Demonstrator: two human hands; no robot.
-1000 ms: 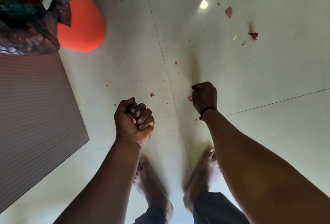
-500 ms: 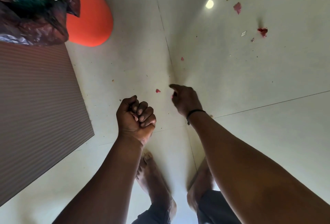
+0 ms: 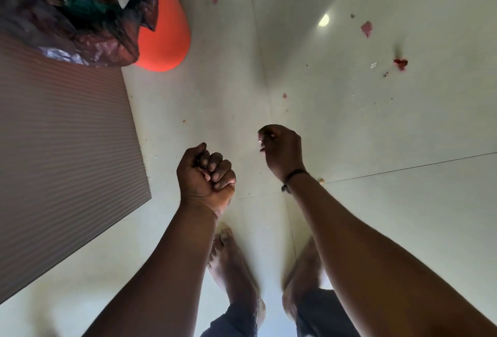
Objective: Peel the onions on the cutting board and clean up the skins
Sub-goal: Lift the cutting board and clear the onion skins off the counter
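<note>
A: Head view, the only one. Left hand clenched into a fist over the floor, fingers curled tight on gathered onion skins; a pink flake shows between them.

B: Right hand?

A: Just beyond and right of the left fingers, fingertips pinched on a small pink scrap, hovering above the tiles.

B: Remaining skins?

A: Well past the right fingers: a pink flake, a red curl, pale crumbs nearby, one bit nearer. Onions and cutting board not in view.

B: Risks?

A: Judgement only: opening the left fist to take the scrap could spill the hoard. Thin flakes lie flat on smooth tile, so fingertips may skid. Bare feet below the hands could tread on pieces. The bagged bin, far left of the fingers, means a carry.
</note>
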